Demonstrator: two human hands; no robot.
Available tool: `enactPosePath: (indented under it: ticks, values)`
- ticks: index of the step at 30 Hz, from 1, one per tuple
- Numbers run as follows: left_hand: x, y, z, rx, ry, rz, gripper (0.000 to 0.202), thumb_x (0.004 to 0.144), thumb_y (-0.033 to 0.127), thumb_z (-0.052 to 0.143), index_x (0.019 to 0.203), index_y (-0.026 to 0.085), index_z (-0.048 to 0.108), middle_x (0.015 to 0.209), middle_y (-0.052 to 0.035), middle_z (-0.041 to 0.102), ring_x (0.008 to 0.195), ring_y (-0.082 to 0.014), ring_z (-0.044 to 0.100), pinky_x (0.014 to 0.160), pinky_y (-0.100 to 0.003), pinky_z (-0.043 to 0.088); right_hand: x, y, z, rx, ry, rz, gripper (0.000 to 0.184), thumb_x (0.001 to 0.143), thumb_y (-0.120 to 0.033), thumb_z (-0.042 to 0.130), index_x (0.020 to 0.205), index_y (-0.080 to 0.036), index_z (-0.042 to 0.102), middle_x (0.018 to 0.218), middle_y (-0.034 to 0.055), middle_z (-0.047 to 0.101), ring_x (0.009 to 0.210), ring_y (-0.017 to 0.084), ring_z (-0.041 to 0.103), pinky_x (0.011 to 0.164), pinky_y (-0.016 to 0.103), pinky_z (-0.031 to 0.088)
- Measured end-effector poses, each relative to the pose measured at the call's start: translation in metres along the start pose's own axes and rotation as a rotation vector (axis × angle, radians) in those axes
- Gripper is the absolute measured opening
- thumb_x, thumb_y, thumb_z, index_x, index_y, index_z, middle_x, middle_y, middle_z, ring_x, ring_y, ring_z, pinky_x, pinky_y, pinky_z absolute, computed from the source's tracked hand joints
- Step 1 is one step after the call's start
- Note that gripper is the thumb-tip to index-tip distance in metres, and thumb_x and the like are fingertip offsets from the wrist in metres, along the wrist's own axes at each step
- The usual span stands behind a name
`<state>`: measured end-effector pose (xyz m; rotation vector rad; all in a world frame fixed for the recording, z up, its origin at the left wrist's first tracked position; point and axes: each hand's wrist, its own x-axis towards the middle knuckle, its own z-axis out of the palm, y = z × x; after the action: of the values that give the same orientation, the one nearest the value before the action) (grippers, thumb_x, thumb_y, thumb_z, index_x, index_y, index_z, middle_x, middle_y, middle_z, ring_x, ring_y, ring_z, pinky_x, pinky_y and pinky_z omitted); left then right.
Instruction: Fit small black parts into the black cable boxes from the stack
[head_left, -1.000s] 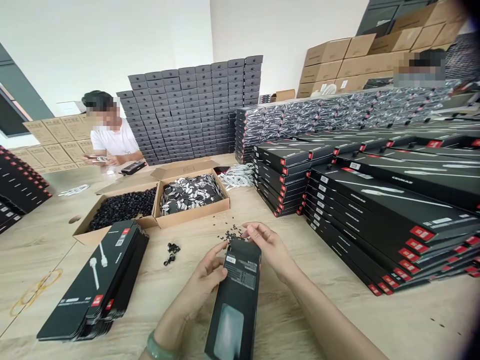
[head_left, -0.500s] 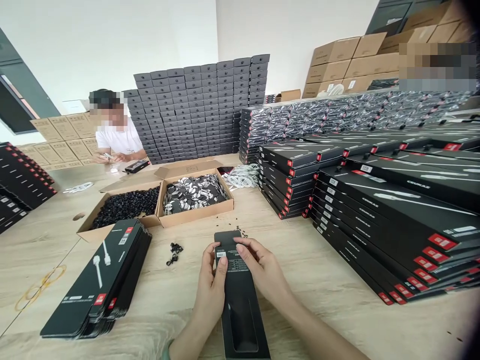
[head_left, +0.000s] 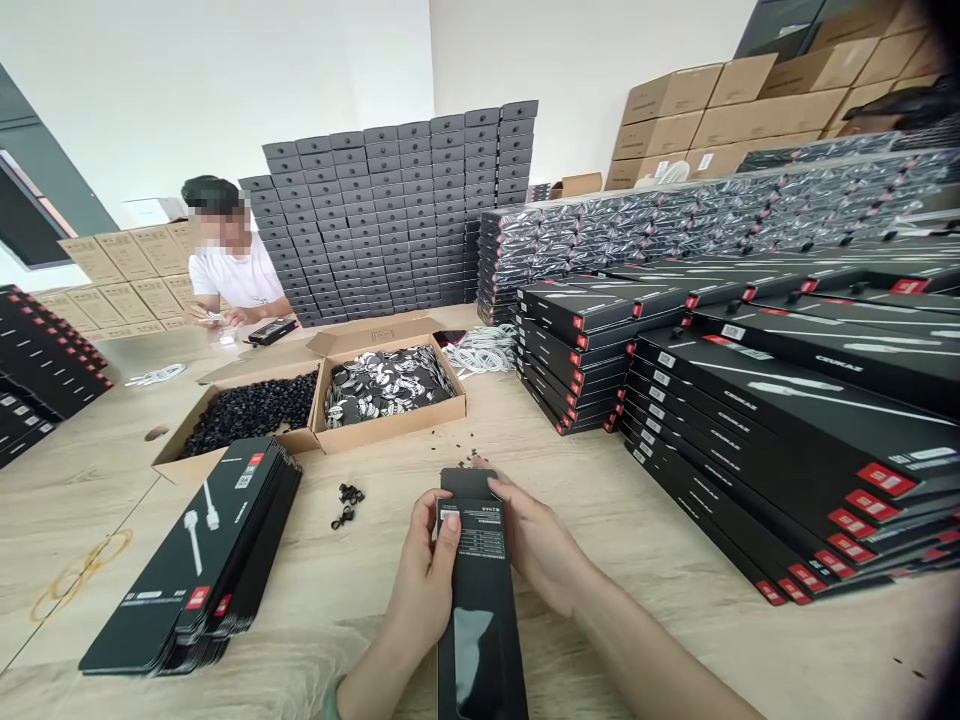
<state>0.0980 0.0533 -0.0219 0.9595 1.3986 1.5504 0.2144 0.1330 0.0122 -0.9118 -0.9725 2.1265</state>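
Wooden table [head_left: 401, 465]; left hand [head_left: 427, 575] holds box [head_left: 477, 585], print [head_left: 480, 541] illegible.

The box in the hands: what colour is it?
The box is black with white print: head view.

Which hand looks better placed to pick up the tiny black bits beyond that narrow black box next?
Probably the right hand: its fingertips are nearer the tiny black bits, while the left hand has its thumb over the narrow black box.
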Motion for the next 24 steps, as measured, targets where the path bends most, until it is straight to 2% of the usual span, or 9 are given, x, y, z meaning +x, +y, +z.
enactPosePath:
  ticks: [2,5,8,10,12,17,21,24]
  values:
    - [-0.001,0.002,0.000,0.008,-0.038,0.008,0.034,0.091,0.049,0.045,0.113,0.023,0.049,0.112,-0.0066,0.060,0.101,-0.0197,0.057,0.087,-0.032,0.047,-0.001,-0.001,-0.001,0.032,-0.027,0.085,0.038,0.076,-0.031,0.061,0.112,-0.021,0.068,0.106,0.0064,0.072,0.100,0.025,0.064,0.086,0.037,0.048]
    - [0.001,0.002,-0.001,0.023,-0.081,-0.001,0.034,0.091,0.049,0.047,0.112,0.022,0.050,0.111,-0.0068,0.061,0.103,-0.0198,0.057,0.090,-0.032,0.045,-0.001,-0.004,-0.005,-0.075,-0.057,-0.007,0.041,0.072,-0.026,0.065,0.113,-0.025,0.070,0.113,0.0045,0.071,0.109,0.026,0.062,0.094,0.038,0.046]
    - [0.003,-0.001,-0.003,-0.030,-0.098,-0.048,0.037,0.088,0.051,0.050,0.112,0.023,0.045,0.110,-0.0069,0.061,0.098,-0.0193,0.059,0.085,-0.033,0.047,-0.002,-0.009,-0.007,-0.255,-0.100,-0.075,0.036,0.079,-0.042,0.066,0.110,-0.025,0.072,0.115,0.0056,0.071,0.114,0.026,0.060,0.101,0.040,0.041]
    - [0.003,-0.003,-0.004,-0.062,-0.116,-0.076,0.037,0.089,0.051,0.050,0.113,0.025,0.039,0.108,-0.0063,0.062,0.091,-0.0175,0.061,0.080,-0.032,0.048,-0.002,-0.013,-0.008,-0.319,-0.106,-0.064,0.043,0.080,-0.053,0.063,0.108,-0.022,0.074,0.109,0.0085,0.073,0.112,0.028,0.061,0.102,0.042,0.041]
    - [0.002,-0.004,-0.004,-0.064,-0.140,-0.082,0.035,0.090,0.049,0.049,0.112,0.025,0.036,0.108,-0.0061,0.061,0.090,-0.0162,0.060,0.079,-0.031,0.048,-0.002,-0.015,-0.010,-0.334,-0.094,-0.033,0.050,0.077,-0.058,0.065,0.109,-0.020,0.073,0.104,0.0099,0.075,0.109,0.029,0.062,0.099,0.043,0.043]
    - [0.000,-0.003,-0.004,-0.041,-0.174,-0.079,0.036,0.090,0.049,0.049,0.113,0.025,0.036,0.115,-0.0073,0.059,0.094,-0.0164,0.060,0.082,-0.032,0.047,0.002,-0.015,-0.019,-0.380,-0.142,0.034,0.048,0.073,-0.051,0.072,0.108,-0.019,0.073,0.106,0.0107,0.074,0.104,0.027,0.064,0.095,0.042,0.044]
    - [0.000,-0.002,-0.004,-0.045,-0.173,-0.092,0.039,0.089,0.051,0.050,0.114,0.024,0.036,0.113,-0.0073,0.060,0.090,-0.0163,0.061,0.080,-0.032,0.048,0.004,-0.012,-0.022,-0.384,-0.104,-0.015,0.045,0.066,-0.044,0.078,0.102,-0.017,0.076,0.101,0.0099,0.076,0.096,0.025,0.067,0.094,0.040,0.045]
    - [0.000,-0.001,-0.003,-0.066,-0.167,-0.095,0.040,0.088,0.051,0.052,0.113,0.024,0.037,0.114,-0.0079,0.060,0.092,-0.0170,0.061,0.080,-0.031,0.048,0.004,-0.012,-0.020,-0.379,-0.081,-0.028,0.042,0.066,-0.041,0.077,0.101,-0.017,0.076,0.097,0.0089,0.076,0.092,0.025,0.067,0.089,0.039,0.047]
